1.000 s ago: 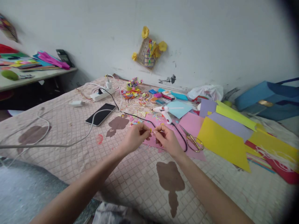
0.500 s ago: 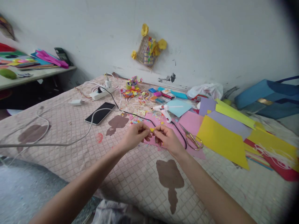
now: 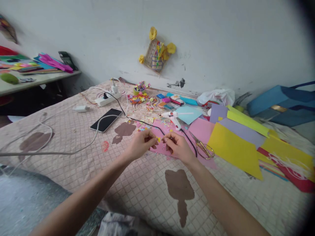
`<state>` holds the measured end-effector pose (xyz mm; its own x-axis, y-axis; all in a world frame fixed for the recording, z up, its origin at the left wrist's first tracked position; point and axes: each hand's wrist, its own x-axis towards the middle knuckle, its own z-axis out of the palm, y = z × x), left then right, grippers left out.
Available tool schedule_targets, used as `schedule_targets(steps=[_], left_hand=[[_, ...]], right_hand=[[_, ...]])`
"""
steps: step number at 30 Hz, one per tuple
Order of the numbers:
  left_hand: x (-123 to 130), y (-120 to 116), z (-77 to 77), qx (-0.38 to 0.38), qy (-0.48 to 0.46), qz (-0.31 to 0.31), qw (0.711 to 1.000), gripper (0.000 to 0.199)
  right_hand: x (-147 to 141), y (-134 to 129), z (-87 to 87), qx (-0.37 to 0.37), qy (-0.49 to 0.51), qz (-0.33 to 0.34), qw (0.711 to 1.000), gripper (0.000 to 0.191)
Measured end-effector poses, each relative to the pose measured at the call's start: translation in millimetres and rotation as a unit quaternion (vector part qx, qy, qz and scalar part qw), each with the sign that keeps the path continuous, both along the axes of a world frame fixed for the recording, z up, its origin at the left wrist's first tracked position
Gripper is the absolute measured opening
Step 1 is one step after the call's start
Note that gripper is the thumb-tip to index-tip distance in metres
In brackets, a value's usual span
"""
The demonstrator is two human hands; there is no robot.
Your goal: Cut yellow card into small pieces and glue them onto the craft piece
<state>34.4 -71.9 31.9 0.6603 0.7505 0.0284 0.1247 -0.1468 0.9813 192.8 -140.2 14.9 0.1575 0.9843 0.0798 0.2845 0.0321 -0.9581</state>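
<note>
My left hand [image 3: 143,143] is closed in a pinch above the near edge of the pink sheet [image 3: 161,151]. A small yellow paper piece [image 3: 158,139] shows at its fingertips. My right hand [image 3: 176,144] faces it across a narrow gap, its thumb and forefinger pressed together; anything between them is too small to make out. Just beyond the hands lies a white glue gun [image 3: 175,120] with a black cord. Gold-handled scissors [image 3: 203,147] rest to the right of my right hand.
A phone [image 3: 105,120] and a white power strip [image 3: 107,99] with trailing cables lie left. Paper scraps and a small flower pot [image 3: 139,89] are farther back. Yellow paper [image 3: 233,147] and a blue bag [image 3: 280,105] are at the right.
The fingertips of my two hands have moved slightly apart. The yellow piece, earlier between both hands, now shows beside my left fingertips.
</note>
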Motion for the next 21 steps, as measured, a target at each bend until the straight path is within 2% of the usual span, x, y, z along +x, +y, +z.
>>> schedule_targets(steps=[5,7,10,15,18,21], left_hand=[[-12,6,0.2,0.048,-0.006,0.031,0.998,0.009],[-19,12,-2.0,0.071,-0.007,0.047,0.996,0.009],[-30,23,-5.2,0.097,-0.018,0.062,0.993,0.010],[-45,38,-7.8,0.083,-0.043,0.100,0.991,0.012],[-50,43,-6.7,0.073,-0.039,0.116,0.990,0.011],[-52,45,-3.8,0.068,-0.033,0.127,0.989,0.009]], right_hand=[[20,0,-2.4,0.016,-0.022,-0.037,0.999,0.022],[33,1,-3.3,0.033,-0.074,-0.056,0.995,0.024],[59,8,-6.2,0.069,-0.227,-0.122,0.964,0.028],[98,33,-15.5,0.092,-0.295,-0.191,0.932,0.032],[108,52,-21.4,0.089,-0.333,-0.181,0.921,0.040],[110,70,-24.3,0.073,-0.365,-0.147,0.916,0.037]])
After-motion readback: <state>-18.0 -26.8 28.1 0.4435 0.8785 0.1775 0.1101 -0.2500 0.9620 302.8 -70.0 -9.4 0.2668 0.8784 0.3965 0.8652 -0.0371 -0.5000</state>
